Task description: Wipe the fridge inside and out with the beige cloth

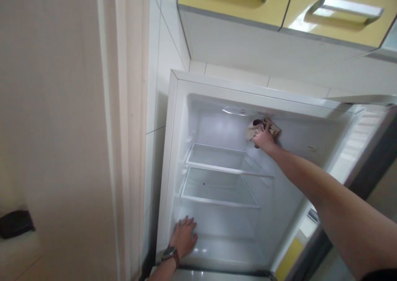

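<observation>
An open white fridge (173,119) stands in front of me with bare glass shelves (217,165). My right hand (263,138) reaches deep inside and presses a crumpled beige cloth (252,128) against the upper back wall, fingers closed on it. My left hand (183,236), with a watch on the wrist, lies flat with fingers spread on the lower left inner edge of the fridge. It holds nothing.
The fridge door (366,136) stands open at the right. Yellow cabinets with metal handles (344,8) hang above. White wall tiles (161,66) and a pale door frame (124,128) are at the left. A dark object (15,223) sits at the far left.
</observation>
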Demonstrator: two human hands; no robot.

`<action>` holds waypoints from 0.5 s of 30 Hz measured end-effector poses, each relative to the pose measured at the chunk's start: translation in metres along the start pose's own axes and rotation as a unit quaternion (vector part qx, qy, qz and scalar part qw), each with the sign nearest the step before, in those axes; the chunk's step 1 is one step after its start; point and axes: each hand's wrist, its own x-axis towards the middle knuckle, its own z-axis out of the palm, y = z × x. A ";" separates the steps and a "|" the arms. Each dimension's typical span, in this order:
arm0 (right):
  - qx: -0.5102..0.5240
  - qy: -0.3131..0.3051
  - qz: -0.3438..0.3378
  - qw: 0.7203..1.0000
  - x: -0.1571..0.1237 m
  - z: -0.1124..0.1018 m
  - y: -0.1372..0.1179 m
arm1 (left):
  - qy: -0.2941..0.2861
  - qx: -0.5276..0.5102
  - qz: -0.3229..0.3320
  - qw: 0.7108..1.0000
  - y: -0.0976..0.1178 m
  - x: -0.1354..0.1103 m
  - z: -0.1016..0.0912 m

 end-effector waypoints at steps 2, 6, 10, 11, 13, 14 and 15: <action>0.051 -0.008 0.010 0.999 0.008 -0.013 0.010 | 0.000 -0.001 -0.001 1.000 0.001 -0.001 -0.002; 0.051 -0.057 0.001 0.997 0.006 -0.014 0.019 | -0.002 -0.003 -0.005 1.000 0.002 -0.001 -0.003; -0.006 -0.133 -0.012 0.991 -0.016 0.003 0.023 | 0.007 -0.014 -0.003 1.000 0.000 0.000 0.000; -0.025 -0.155 -0.015 0.987 -0.023 0.008 0.024 | 0.009 -0.016 -0.003 1.000 0.000 0.000 0.001; -0.067 -0.204 -0.021 0.976 -0.038 0.015 0.025 | 0.011 -0.017 -0.001 1.000 -0.001 0.000 0.002; -0.092 -0.231 -0.026 0.968 -0.045 0.017 0.024 | 0.011 -0.016 0.001 1.000 -0.001 0.000 0.002; -0.118 -0.258 -0.030 0.958 -0.051 0.018 0.024 | 0.013 -0.014 0.003 1.000 -0.001 0.000 0.002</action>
